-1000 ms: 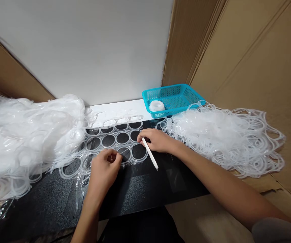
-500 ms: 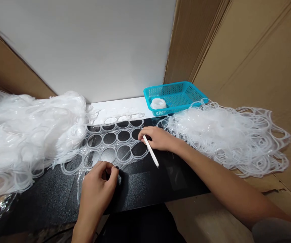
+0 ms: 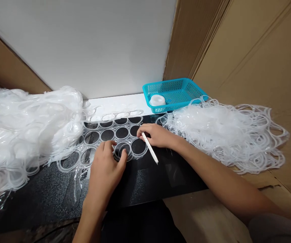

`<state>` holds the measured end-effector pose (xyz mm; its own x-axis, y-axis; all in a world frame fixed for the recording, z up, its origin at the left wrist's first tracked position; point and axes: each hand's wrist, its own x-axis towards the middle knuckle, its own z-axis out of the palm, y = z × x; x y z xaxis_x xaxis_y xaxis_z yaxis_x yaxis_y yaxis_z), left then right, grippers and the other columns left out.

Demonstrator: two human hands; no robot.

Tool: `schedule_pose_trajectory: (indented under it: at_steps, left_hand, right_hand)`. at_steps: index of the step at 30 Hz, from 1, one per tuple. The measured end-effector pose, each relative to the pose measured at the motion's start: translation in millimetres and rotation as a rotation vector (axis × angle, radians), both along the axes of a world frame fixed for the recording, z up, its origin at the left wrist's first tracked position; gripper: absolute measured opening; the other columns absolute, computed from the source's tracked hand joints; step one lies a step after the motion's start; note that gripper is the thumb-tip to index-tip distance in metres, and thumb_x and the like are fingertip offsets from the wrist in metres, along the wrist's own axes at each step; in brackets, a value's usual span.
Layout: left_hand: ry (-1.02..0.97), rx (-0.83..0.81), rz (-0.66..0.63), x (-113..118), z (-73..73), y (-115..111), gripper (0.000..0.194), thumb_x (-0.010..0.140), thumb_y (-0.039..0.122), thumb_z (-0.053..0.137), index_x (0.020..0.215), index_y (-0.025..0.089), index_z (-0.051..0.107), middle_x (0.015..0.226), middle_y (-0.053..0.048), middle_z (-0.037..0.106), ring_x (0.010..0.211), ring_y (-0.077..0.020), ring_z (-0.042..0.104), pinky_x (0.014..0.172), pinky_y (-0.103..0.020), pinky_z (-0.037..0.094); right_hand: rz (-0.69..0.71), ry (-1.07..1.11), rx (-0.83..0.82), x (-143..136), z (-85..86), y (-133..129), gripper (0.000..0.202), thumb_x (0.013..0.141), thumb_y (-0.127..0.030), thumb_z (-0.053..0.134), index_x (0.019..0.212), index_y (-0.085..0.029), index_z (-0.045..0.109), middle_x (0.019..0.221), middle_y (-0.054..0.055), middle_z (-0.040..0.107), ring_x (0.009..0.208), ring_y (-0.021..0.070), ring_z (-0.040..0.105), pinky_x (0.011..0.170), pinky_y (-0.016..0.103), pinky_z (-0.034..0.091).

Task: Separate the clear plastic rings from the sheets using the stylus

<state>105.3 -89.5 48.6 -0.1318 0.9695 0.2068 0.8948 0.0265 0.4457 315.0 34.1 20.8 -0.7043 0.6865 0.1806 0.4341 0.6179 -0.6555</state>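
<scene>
A clear plastic sheet point(image 3: 114, 125) with rows of round cut-outs lies flat on the black work surface. My left hand point(image 3: 107, 165) is over its near edge, thumb and fingers apart. Between them, a thin clear ring point(image 3: 122, 143) sits slightly off-centre in one of the round openings. My right hand point(image 3: 151, 133) rests at the sheet's right side, fingers closed around a slim white pen-like tool point(image 3: 150, 148). The tool's tip is hidden by the fingers, so its exact kind is unclear.
A heap of clear ring sheets point(image 3: 33, 125) stands at the left. On the right lies a tangled pile of ring-shaped plastic point(image 3: 226, 135). Behind it, a turquoise basket point(image 3: 183, 96) holds white rings point(image 3: 157, 100). Cardboard point(image 3: 249, 60) and a white panel point(image 3: 97, 47) enclose the surface.
My left hand has moved up and to the right over the sheet, and its pinched fingers have spread. My right hand with the white tool has hardly moved.
</scene>
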Motion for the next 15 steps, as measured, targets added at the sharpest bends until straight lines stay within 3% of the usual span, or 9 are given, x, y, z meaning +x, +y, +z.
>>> schedule_pose_trajectory:
  at_steps: [3,6,15]
  left_hand:
    - [0.049,-0.076,-0.151,0,0.7,16,0.028,0.098,0.037,0.052,0.114,0.022,0.069,0.108,-0.009,0.067,0.103,-0.0289,0.064,0.088,-0.041,0.05]
    - [0.122,-0.133,-0.262,-1,-1.8,28,0.028,0.1,0.03,0.049,0.104,0.022,0.074,0.107,-0.009,0.07,0.102,-0.0292,0.064,0.088,-0.041,0.05]
    - [0.171,-0.098,-0.402,-7,-9.2,33,0.029,0.103,0.028,0.043,0.099,0.02,0.07,0.103,-0.009,0.069,0.095,-0.0263,0.064,0.085,-0.04,0.05]
  right_hand:
    - [-0.004,-0.005,-0.003,0,0.6,0,0.017,0.093,-0.008,0.063,0.099,-0.02,0.073,0.103,0.005,0.074,0.093,0.0178,0.066,0.084,0.03,0.048]
    - [-0.01,-0.007,-0.004,1,1.8,-1,0.017,0.093,-0.007,0.063,0.099,-0.021,0.073,0.103,0.004,0.074,0.094,0.0177,0.066,0.085,0.03,0.048]
    - [-0.018,-0.149,0.115,-4,8.1,-9,0.021,0.093,-0.004,0.062,0.102,-0.02,0.071,0.107,0.006,0.072,0.098,0.0209,0.065,0.086,0.033,0.045]
